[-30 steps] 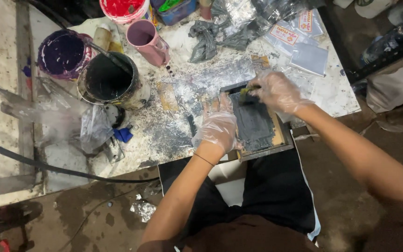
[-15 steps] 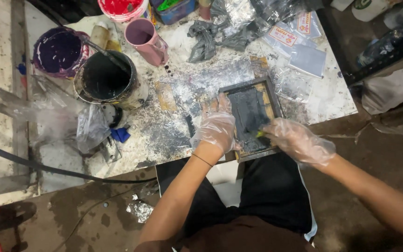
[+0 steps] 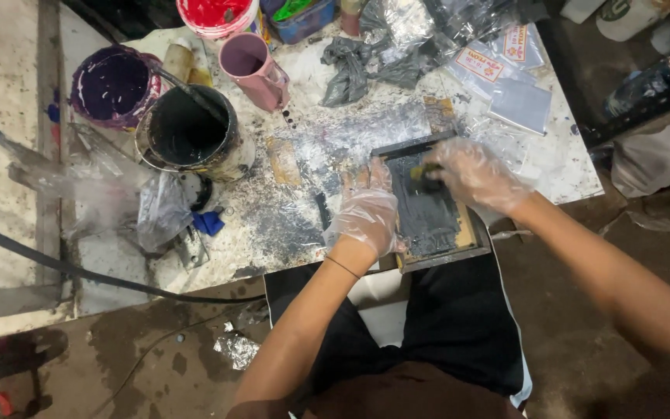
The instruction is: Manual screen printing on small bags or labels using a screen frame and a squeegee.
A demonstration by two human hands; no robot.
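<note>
Seated person works at a paint-stained counter (image 3: 288, 225); both hands wear clear plastic gloves.

Work piece: a small framed printing screen (image 3: 432, 213), dark with ink, lies flat at the near edge of the counter, directly before the person and partly overhanging the lap.

Left hand (image 3: 367, 209): laid flat on the left rail of the screen, fingers spread and released, grasping nothing; it pins the frame down.

Right hand (image 3: 474, 174): at the far end of the mesh, fingers clenched on a small dark squeegee (image 3: 426, 177). The tool is largely hidden by the glove; its blade angle cannot be told.

Surroundings: a black ink can (image 3: 191, 133) with a stick in it stands well left of the screen, a purple tub (image 3: 112, 84) beyond it, a red tub (image 3: 215, 14) and a pink mug (image 3: 253, 68) farther back. A grey rag (image 3: 350, 66) and clear printed pouches (image 3: 505, 66) lie at the rear.

Assessment: the stroke in hand appears to be an ink pull across the mesh. To do it well, in my judgement, the left palm should bear firmly so the frame cannot creep, and the right hand should hold even pressure and a steady tilt along the full mesh. The overhang at the counter edge is a tipping risk.
</note>
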